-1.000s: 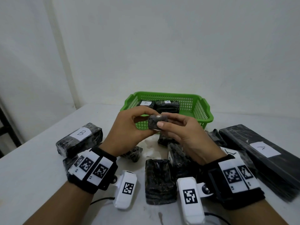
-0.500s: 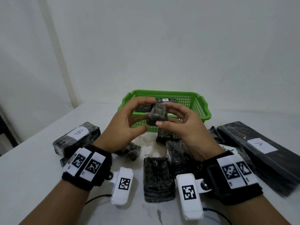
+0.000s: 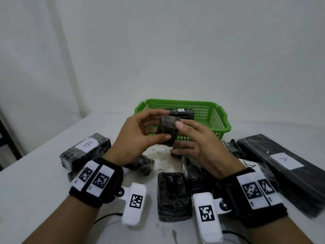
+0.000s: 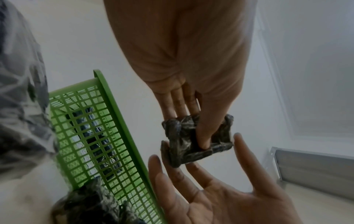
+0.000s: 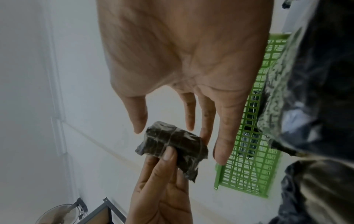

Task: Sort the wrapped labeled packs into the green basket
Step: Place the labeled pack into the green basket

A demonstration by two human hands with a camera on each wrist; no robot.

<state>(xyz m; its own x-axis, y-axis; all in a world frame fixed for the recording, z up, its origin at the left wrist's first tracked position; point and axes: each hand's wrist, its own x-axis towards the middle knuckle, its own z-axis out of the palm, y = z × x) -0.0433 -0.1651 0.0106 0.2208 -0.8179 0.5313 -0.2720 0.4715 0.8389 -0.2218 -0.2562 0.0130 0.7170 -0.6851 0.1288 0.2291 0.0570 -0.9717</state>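
Note:
A small dark wrapped pack [image 3: 168, 129] is held above the table, just in front of the green basket [image 3: 219, 124]. No label shows on it. My left hand [image 3: 163, 125] pinches it between thumb and fingers, as the left wrist view shows [image 4: 193, 130]. My right hand [image 3: 177, 138] lies against the pack's right side with straight fingers, its thumb resting on the top corner. In the right wrist view those fingers [image 5: 205, 121] reach straight down to the pack [image 5: 172, 145]. A pack labelled A [image 3: 182, 112] lies inside the basket.
A pack labelled B [image 3: 84, 150] lies at the left. A long flat pack labelled A [image 3: 284, 166] lies at the right. Several unlabelled dark packs [image 3: 172, 196] sit between my wrists. A white wall stands close behind the basket.
The small pack has been turned from lying flat to nearly upright between my hands. My right fingers have loosened and straightened, and the left hand keeps its pinch.

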